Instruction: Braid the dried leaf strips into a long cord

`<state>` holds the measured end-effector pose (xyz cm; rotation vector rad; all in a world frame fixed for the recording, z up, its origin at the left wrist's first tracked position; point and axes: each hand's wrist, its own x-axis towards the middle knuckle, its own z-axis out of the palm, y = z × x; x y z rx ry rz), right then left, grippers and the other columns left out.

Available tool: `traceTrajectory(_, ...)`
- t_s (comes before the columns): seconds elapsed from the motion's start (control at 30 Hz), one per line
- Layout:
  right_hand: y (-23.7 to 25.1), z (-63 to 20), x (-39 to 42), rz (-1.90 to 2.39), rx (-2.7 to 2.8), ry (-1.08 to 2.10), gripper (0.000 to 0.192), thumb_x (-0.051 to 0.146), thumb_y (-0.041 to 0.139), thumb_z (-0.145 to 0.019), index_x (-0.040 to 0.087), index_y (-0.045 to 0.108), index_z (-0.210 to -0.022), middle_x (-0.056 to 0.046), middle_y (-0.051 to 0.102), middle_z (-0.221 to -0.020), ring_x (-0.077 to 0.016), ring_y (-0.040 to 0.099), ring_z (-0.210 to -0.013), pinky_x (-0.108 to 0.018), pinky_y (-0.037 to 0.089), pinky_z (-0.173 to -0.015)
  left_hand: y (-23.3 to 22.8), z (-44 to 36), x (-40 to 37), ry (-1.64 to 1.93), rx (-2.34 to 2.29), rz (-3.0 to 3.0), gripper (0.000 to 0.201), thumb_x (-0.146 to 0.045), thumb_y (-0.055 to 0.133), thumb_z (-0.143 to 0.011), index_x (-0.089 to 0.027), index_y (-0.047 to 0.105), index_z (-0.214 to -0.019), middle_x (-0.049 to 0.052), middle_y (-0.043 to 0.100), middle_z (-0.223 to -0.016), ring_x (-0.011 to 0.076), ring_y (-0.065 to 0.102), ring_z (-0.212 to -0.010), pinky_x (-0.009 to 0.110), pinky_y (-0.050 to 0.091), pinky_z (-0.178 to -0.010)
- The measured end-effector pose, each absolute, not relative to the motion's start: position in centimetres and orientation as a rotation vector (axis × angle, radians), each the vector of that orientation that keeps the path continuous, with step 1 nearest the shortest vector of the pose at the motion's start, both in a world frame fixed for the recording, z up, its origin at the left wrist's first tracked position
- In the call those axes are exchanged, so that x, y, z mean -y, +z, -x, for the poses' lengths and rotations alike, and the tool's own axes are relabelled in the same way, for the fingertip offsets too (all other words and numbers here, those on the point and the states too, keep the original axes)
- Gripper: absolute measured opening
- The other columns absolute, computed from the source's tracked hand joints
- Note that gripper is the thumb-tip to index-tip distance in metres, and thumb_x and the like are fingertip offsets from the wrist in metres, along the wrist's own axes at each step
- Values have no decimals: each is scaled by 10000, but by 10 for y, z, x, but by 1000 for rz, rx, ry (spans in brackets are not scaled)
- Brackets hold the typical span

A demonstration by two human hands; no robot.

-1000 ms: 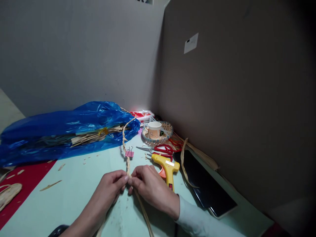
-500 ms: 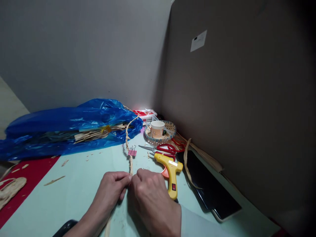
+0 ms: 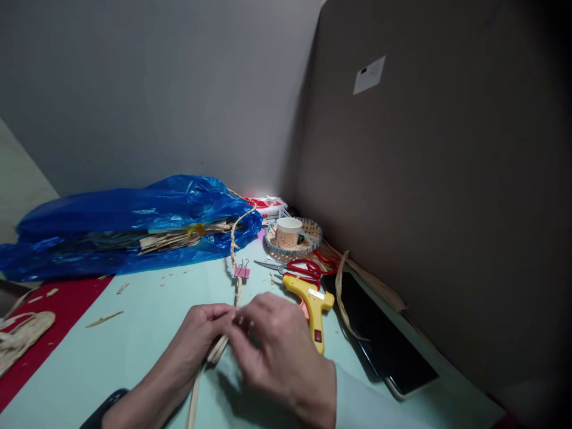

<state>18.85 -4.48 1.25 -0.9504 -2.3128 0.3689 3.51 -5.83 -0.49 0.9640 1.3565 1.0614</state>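
- A woven straw piece [image 3: 20, 336] lies at the far left edge on a red mat [image 3: 58, 310], beside the pale green worktop [image 3: 134, 333].
- A blue plastic bag [image 3: 129, 223] lies along the far side of the worktop, dry straw strips [image 3: 174, 239] poking out of its open right end.
- The left hand [image 3: 203, 330] is closed – fingertips pinched on the braided straw cord [image 3: 235, 262] where the braid ends and loose flat strands [image 3: 203, 372] run back towards the person.
- The cord runs away from the hands across the worktop and curves up to the bag; a pink binder clip [image 3: 242, 271] is clamped on it just beyond the hands.
- The right hand [image 3: 277, 345] – blurred – meets the left one at the same spot, fingers curled on the strands.
- Just right of the hands lies a yellow glue gun [image 3: 313, 304], red-handled scissors [image 3: 299, 269] beyond it.
- Farther back, a paper cup [image 3: 288, 231] stands in a small woven basket [image 3: 313, 229].
- A dark tablet [image 3: 384, 339] lies at the right by the brown board [image 3: 447, 179].
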Motion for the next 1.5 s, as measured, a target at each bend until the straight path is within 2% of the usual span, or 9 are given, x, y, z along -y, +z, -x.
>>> traceTrajectory(0.13,17,-196,27,1131,2142,740,232,272,456,-948,169,655,-1008,-61,668,-924,-183,578,-880,-285,377,-752,-3,-34,55,1027,-1302,-996,215,-331,708,-678,-125,673,-627,48,699,-586,181,620,-588,262,427,-611)
traceTrajectory(0.33,3,-192,17,1025,2163,1139,253,261,450,-944,170,607,-768,-10,631,-697,-139,558,-704,-241,358,-650,0,-36,55,1046,-1291,-1028,164,-298,719,-644,-154,640,-638,27,699,-594,184,633,-595,270,453,-620)
traceTrajectory(0.43,0,-190,16,1029,2142,1190,245,267,465,-932,174,573,-733,4,608,-640,-130,546,-655,-236,350,-626,-1,-38,56,1057,-1296,-1050,150,-279,706,-645,-174,600,-650,7,685,-574,176,617,-572,264,447,-601)
traceTrajectory(0.63,-7,-189,11,1003,2111,1261,229,238,474,-898,163,584,-712,-7,646,-685,-115,530,-631,-229,341,-594,-6,-40,58,1072,-1299,-1108,136,-269,670,-684,-195,555,-684,-16,665,-562,159,600,-568,246,418,-600)
traceTrajectory(0.9,-13,-185,7,1019,2068,1357,184,254,530,-843,147,611,-717,-16,642,-670,-117,528,-612,-218,348,-547,-10,-36,64,1054,-1358,-1110,315,-392,659,-729,-240,467,-927,-21,700,-611,198,627,-628,255,414,-599)
traceTrajectory(1.1,-16,-184,10,1082,2014,1334,169,279,532,-853,152,609,-772,-26,636,-686,-130,523,-630,-227,317,-532,-4,-34,75,909,-1588,-1341,172,-417,504,-848,-245,511,-840,7,720,-699,228,644,-728,281,416,-664)
traceTrajectory(1.2,-16,-187,11,1092,1999,1331,143,268,544,-842,160,595,-762,-15,621,-683,-124,502,-619,-229,296,-526,5,-34,75,781,-1790,-1547,223,-405,439,-885,-253,524,-746,-17,675,-658,215,621,-673,277,392,-642)
traceTrajectory(1.4,-13,-188,12,1077,1943,1344,86,182,559,-777,174,552,-692,22,557,-616,-110,462,-581,-229,283,-522,17,-37,79,692,-1987,-1740,287,-391,462,-877,-259,542,-635,-33,610,-532,193,580,-532,280,381,-566)
traceTrajectory(1.5,-14,-185,12,1060,1870,1417,83,158,557,-755,171,541,-674,21,542,-608,-107,452,-577,-223,291,-518,9,-46,88,765,-1921,-1952,265,-340,473,-889,-256,575,-659,-7,632,-571,194,598,-534,284,407,-544)
